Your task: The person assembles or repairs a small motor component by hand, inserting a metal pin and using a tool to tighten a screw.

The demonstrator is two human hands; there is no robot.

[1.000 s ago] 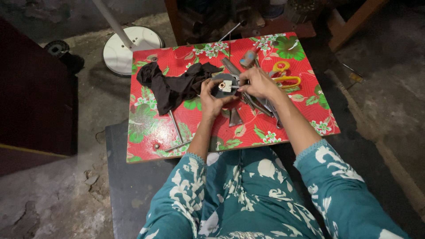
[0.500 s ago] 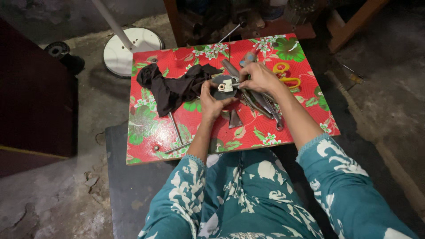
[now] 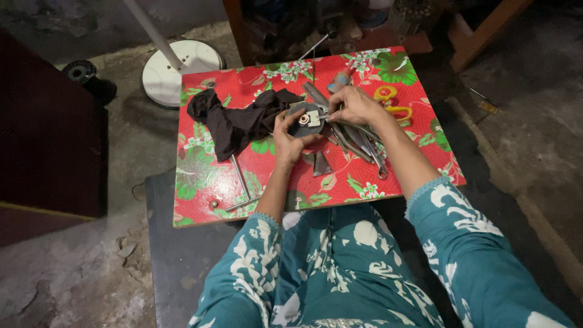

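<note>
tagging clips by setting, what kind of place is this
Probably a home repair corner or small workshop: a low table with a red floral cover on a rough concrete floor, metal hand tools spread on it, and a white fan base behind.

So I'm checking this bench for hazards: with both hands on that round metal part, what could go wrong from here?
1. The left hand alone steadies the round part while the right hand works at its edge; a slip could nick fingers.
2. Loose metal blades lie right under the right wrist and might get knocked off the table.
3. The black cloth touches the part and could snag.
</note>
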